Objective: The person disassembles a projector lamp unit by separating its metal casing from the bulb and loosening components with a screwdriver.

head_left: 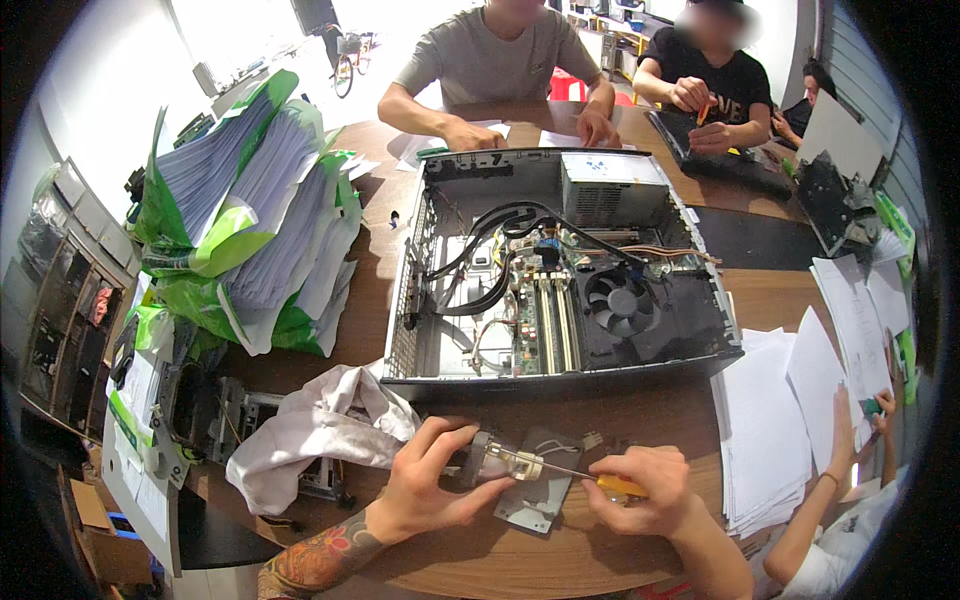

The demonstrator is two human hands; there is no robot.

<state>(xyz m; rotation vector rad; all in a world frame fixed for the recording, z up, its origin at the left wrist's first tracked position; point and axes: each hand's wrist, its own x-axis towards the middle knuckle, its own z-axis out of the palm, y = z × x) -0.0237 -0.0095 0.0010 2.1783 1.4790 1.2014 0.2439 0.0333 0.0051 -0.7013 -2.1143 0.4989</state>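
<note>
Near the front of the table, my left hand (437, 475) grips a small grey part with a clear and cream-coloured end (500, 461) between thumb and fingers; its exact kind is unclear. My right hand (648, 492) is closed around a screwdriver (622, 486) with a yellow-orange handle. Its thin shaft points left, and the tip meets or nearly meets the cream end of the part. Beneath them lies a flat grey metal plate (532, 508) with a small connector by its upper edge. Just beyond both hands stands an opened desktop computer case (560, 372), its fan, cables and circuit board exposed.
A crumpled pale cloth (318, 425) lies left of my left hand, over metal frames. Tall paper stacks in green wrapping (235, 215) fill the left side. Loose white sheets (765, 430) lie at right, near another person's hands (845, 430). Two people sit across the table.
</note>
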